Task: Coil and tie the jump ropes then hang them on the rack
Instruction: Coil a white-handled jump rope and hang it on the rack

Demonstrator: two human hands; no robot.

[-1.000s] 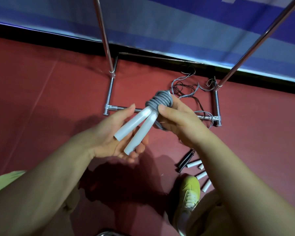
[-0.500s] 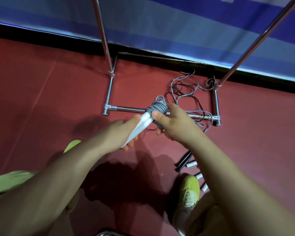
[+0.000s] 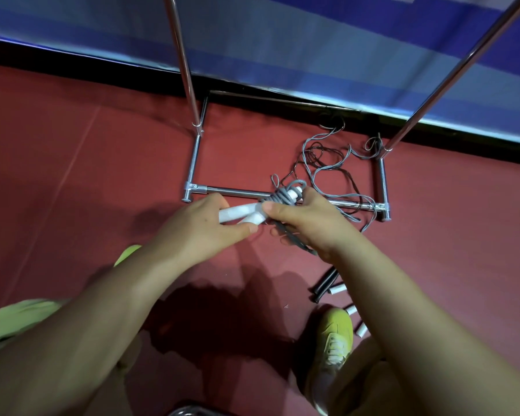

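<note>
A jump rope with white handles and a grey cord wound round them is held low over the red floor, just in front of the rack's bottom bar. My left hand grips the handles from the left. My right hand holds the coiled grey cord, with a loop of it hanging under the palm. The chrome rack stands ahead, its two uprights rising out of view. More loose grey and dark ropes lie tangled inside the rack's base.
Black and white handles of other ropes lie on the floor by my right foot in a yellow-green shoe. A blue padded wall runs behind the rack. Red floor stretches to the left.
The handles have turned from pointing down-left to lying nearly level. My left hand has closed round them, and both hands have moved down toward the rack's bottom bar.
</note>
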